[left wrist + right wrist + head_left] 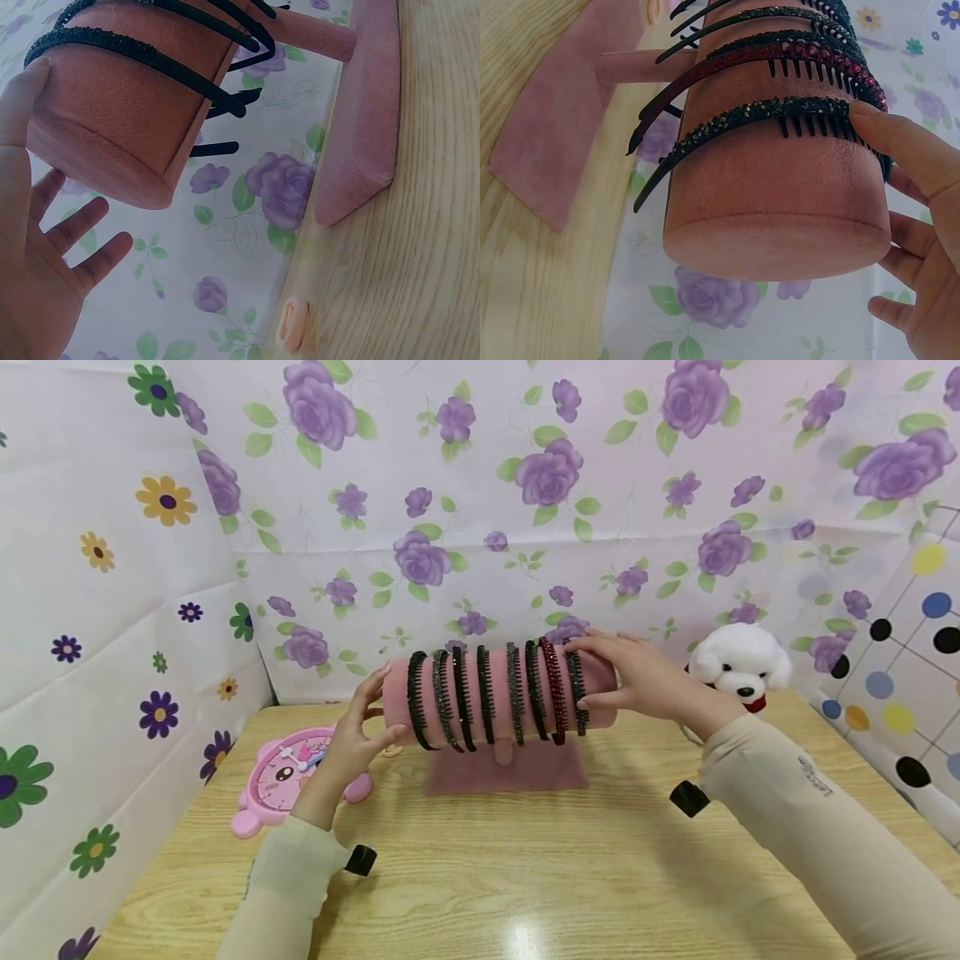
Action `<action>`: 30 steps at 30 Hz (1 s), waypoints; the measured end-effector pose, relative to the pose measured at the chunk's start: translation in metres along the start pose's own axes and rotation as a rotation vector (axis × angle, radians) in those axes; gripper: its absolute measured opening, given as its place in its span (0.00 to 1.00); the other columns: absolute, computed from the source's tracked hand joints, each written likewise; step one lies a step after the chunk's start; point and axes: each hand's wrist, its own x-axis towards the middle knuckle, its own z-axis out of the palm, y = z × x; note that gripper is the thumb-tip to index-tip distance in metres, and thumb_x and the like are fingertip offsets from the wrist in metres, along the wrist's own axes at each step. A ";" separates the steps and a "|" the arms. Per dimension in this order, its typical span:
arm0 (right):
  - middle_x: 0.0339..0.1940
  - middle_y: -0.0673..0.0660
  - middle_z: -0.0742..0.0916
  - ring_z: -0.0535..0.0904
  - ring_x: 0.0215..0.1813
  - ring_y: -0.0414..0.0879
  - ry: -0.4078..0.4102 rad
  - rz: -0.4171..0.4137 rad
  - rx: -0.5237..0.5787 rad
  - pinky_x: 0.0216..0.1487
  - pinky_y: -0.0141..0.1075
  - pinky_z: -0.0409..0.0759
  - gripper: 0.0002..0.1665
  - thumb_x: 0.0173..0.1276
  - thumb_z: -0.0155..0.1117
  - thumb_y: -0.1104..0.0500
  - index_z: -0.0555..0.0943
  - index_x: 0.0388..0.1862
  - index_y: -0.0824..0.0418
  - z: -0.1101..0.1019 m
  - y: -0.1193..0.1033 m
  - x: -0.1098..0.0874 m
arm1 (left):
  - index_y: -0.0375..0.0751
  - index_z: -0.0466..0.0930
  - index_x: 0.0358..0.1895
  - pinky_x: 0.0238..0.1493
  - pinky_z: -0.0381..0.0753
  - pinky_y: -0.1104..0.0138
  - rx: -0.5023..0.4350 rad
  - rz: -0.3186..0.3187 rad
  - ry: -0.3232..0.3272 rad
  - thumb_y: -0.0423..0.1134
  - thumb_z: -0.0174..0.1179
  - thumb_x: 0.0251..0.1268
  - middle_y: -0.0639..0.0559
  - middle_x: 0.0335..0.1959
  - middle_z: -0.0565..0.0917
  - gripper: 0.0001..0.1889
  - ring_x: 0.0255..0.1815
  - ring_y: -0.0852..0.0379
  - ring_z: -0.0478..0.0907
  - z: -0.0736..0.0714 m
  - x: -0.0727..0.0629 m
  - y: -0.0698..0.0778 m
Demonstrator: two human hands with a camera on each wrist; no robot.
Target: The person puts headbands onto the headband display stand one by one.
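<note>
A pink plush headband stand (pixel 500 693) lies across the middle, its roll held above a flat pink base (pixel 506 778) by a short post. Several black toothed headbands circle the roll, along with a dark red beaded headband (pixel 555 687) near the right end. My left hand (pixel 358 735) holds the roll's left end; in the left wrist view its thumb lies by a black headband (pixel 135 54), the other fingers spread apart. At the right end, my right hand (pixel 637 678) grips the outermost glittery headband (pixel 742 112), thumb tip on its band and fingers behind the roll.
A pink cartoon clock (pixel 273 781) lies on the wooden table (pixel 480 868) at the left. A white plush dog (pixel 738 656) sits at the back right. Behind the stand, a small peach-coloured ring (pixel 292 324) lies on the table. Flowered cloth walls (pixel 480 485) close in the table.
</note>
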 end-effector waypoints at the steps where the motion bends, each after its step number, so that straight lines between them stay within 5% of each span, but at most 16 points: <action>1: 0.72 0.60 0.72 0.58 0.75 0.64 0.004 0.003 0.003 0.71 0.64 0.56 0.42 0.57 0.72 0.47 0.67 0.69 0.49 0.000 0.000 0.001 | 0.36 0.52 0.73 0.59 0.69 0.62 -0.002 0.001 0.000 0.20 0.59 0.57 0.38 0.75 0.58 0.40 0.64 0.68 0.63 0.000 0.000 0.000; 7: 0.70 0.58 0.74 0.64 0.71 0.64 0.010 0.024 0.024 0.66 0.60 0.65 0.41 0.57 0.73 0.47 0.68 0.69 0.47 0.001 -0.001 0.002 | 0.37 0.52 0.73 0.59 0.69 0.61 -0.004 0.008 -0.005 0.21 0.59 0.57 0.38 0.75 0.58 0.40 0.64 0.71 0.62 0.000 0.001 0.000; 14: 0.71 0.60 0.73 0.58 0.75 0.65 0.022 -0.009 0.065 0.72 0.62 0.57 0.41 0.57 0.73 0.50 0.68 0.69 0.51 0.001 0.001 -0.002 | 0.36 0.53 0.73 0.60 0.69 0.58 -0.007 0.005 -0.013 0.21 0.59 0.57 0.38 0.75 0.58 0.40 0.62 0.76 0.61 0.002 0.002 0.002; 21: 0.73 0.63 0.68 0.54 0.76 0.66 0.060 -0.032 0.091 0.72 0.66 0.52 0.42 0.58 0.73 0.51 0.67 0.70 0.54 0.010 0.001 -0.004 | 0.37 0.52 0.73 0.60 0.70 0.60 0.024 0.000 -0.013 0.22 0.60 0.57 0.38 0.75 0.59 0.40 0.68 0.51 0.64 0.000 0.000 0.003; 26: 0.74 0.65 0.66 0.54 0.76 0.66 0.111 -0.035 0.118 0.71 0.67 0.53 0.43 0.57 0.73 0.52 0.67 0.71 0.55 0.021 -0.001 -0.004 | 0.40 0.53 0.74 0.61 0.71 0.62 0.068 0.002 0.013 0.22 0.63 0.55 0.43 0.75 0.60 0.43 0.68 0.61 0.63 -0.005 -0.005 -0.018; 30: 0.74 0.64 0.66 0.55 0.76 0.65 0.158 -0.028 0.132 0.71 0.66 0.54 0.44 0.56 0.74 0.52 0.67 0.71 0.57 0.028 0.000 -0.007 | 0.45 0.53 0.75 0.61 0.71 0.52 0.109 0.013 0.016 0.25 0.65 0.55 0.46 0.75 0.60 0.44 0.69 0.55 0.64 -0.008 -0.005 -0.031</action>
